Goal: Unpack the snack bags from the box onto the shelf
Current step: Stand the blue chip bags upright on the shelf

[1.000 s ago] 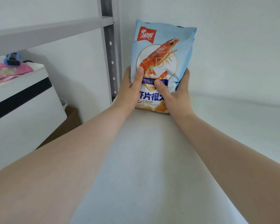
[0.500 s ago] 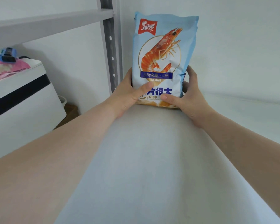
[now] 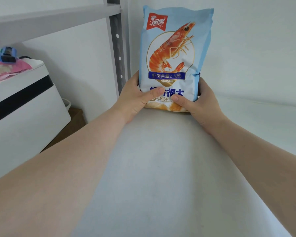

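Standing this bag (image 3: 175, 53) up calls for patience — I'd ease both grips off together and watch for a topple. My left hand (image 3: 135, 98) and right hand (image 3: 201, 101) clamp its lower corners, thumbs across the front. It's pale blue, puffy, printed with an orange prawn — upright at the back of the white shelf (image 3: 161, 168), beside the grey post (image 3: 118, 48).

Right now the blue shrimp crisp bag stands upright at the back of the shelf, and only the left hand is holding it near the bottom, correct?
Not quite. The blue shrimp crisp bag does stand upright at the back of the shelf, but both hands hold it near the bottom: the left hand and the right hand, one on each side. The head view shows this.
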Demonstrator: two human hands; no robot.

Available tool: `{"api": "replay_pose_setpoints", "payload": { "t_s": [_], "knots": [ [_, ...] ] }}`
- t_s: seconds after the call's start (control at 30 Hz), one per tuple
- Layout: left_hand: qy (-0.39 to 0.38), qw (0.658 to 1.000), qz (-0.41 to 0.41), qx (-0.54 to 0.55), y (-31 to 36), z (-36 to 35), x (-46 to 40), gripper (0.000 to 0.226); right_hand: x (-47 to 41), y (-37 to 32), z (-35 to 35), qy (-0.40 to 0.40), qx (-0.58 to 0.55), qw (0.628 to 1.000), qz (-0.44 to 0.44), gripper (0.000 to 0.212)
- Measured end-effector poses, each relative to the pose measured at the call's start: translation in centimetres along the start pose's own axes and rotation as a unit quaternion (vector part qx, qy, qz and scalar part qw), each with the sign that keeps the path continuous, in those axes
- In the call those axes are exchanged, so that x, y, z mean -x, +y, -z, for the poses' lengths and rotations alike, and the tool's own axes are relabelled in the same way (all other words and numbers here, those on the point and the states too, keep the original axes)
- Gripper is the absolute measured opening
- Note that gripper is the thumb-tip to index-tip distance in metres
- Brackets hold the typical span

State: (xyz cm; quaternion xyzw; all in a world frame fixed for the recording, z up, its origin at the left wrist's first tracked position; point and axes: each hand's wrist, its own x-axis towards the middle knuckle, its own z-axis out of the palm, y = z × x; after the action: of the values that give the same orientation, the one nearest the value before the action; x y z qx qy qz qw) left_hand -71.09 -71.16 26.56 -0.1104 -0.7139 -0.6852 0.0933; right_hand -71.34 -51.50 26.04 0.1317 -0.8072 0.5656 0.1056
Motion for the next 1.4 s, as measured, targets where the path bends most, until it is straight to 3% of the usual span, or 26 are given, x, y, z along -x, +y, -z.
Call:
{"api": "replay_pose_setpoints", "payload": {
  "t_s": [0.17, 0.47, 0.57, 0.63, 0.83, 1.03, 1.4],
  "knots": [
    [-0.017, 0.999, 0.009, -0.027, -0.1, 0.1, -0.5, 0.047, -0.4, 0.0, 0.0, -0.031, 0.005, 0.999, -0.015, 0.059],
    [-0.041, 0.999, 0.001, -0.029, -0.6, 0.1, -0.5, 0.055, -0.2, -0.5, -0.1, -0.036, -0.033, 0.998, -0.025, 0.071],
    [-0.042, 0.999, 0.009, -0.007, -0.3, -0.1, -0.3, 0.069, -0.7, -1.8, 0.1, 0.031, -0.092, 0.992, -0.077, 0.101],
    [-0.039, 0.999, 0.005, 0.007, 0.0, -0.3, -0.2, 0.082, -1.3, -3.2, 0.3, 0.077, -0.111, 0.988, -0.079, 0.108],
    [-0.059, 0.998, -0.015, -0.014, -0.2, -0.6, -0.3, 0.106, -3.1, -6.8, 0.3, 0.145, -0.076, 0.986, -0.041, 0.056],
    [-0.055, 0.998, -0.006, -0.027, -0.4, -0.4, -0.3, 0.093, -4.0, -6.9, 1.2, 0.163, -0.017, 0.985, -0.045, 0.059],
    [-0.031, 0.999, 0.005, -0.04, 0.1, -0.7, 0.1, 0.086, -2.7, -6.3, 1.0, 0.145, -0.027, 0.987, -0.068, 0.062]
  ]
}}
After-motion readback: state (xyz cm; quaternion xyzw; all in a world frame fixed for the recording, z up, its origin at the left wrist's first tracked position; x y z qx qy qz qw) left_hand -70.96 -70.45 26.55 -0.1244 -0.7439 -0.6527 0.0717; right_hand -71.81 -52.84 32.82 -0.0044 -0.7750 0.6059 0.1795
